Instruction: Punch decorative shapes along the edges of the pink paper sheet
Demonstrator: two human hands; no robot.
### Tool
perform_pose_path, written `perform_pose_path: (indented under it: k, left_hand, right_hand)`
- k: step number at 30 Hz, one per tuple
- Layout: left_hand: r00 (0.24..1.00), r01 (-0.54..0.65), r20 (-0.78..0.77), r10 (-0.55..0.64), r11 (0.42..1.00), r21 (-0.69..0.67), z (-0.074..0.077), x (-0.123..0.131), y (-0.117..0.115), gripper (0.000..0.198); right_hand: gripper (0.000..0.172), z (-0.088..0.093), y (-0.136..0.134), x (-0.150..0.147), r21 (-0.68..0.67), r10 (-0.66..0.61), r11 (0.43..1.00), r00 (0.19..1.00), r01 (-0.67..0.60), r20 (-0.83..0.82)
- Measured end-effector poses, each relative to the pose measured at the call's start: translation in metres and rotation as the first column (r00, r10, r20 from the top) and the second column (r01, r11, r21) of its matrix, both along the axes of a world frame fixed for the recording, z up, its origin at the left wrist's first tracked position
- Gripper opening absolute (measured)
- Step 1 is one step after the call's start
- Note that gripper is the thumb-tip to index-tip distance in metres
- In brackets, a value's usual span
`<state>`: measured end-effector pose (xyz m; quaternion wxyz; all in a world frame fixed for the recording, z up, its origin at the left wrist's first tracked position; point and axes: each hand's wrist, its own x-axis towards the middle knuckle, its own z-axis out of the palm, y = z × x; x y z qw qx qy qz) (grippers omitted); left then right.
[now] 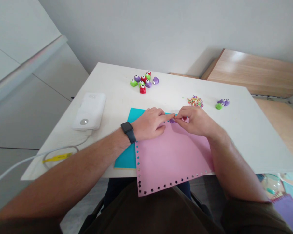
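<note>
A pink paper sheet (171,156) with star holes punched along its edges lies on a teal sheet (127,156) and overhangs the table's front edge. At the pink sheet's far edge sits a small purple punch (172,120). My left hand (150,123), with a dark watch on the wrist, rests on the paper, its index finger stretched out to the punch and the other fingers curled. My right hand (195,120) is closed, pinching the punch from the right side.
A cluster of several small green, purple and red punches (144,81) sits at the table's back. A pile of confetti cut-outs (195,101) and two more punches (222,104) lie to the right. A white power bank (90,110) with a cable lies left. The white table (258,136) meets a wooden bench.
</note>
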<state>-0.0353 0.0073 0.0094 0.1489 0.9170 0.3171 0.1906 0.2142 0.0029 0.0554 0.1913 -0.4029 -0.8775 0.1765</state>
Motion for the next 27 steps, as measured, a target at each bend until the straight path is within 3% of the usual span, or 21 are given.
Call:
perform_pose_path:
  k: [3,5,11,20,27]
  left_hand:
    - [0.999,-0.025,-0.029,0.025,1.0,0.004,0.0,-0.001,-0.001,0.058]
    - [0.998,-0.038,-0.041,0.038,0.999,0.006,0.0,-0.002,-0.001,0.061]
    - [0.997,-0.071,-0.006,0.071,0.997,-0.044,0.0,-0.002,0.0,0.054]
    - [0.997,-0.01,0.079,0.018,0.994,-0.108,-0.003,-0.001,0.003,0.047]
    - [0.994,-0.005,0.109,0.017,0.993,-0.115,-0.004,-0.002,0.003,0.045]
  right_hand:
    - [0.013,-0.002,0.0,0.0,0.021,-0.016,1.0,1.0,0.016,-0.023]
    - [0.019,-0.004,0.0,0.0,0.033,-0.02,0.999,1.0,0.021,-0.005]
    - [0.023,-0.01,0.001,-0.002,0.019,-0.029,0.999,0.996,0.027,0.082]
    - [0.02,-0.017,0.009,0.0,0.094,-0.146,0.986,0.985,0.137,0.095]
    - [0.02,-0.018,0.01,-0.001,0.119,-0.161,0.982,0.976,0.144,0.146]
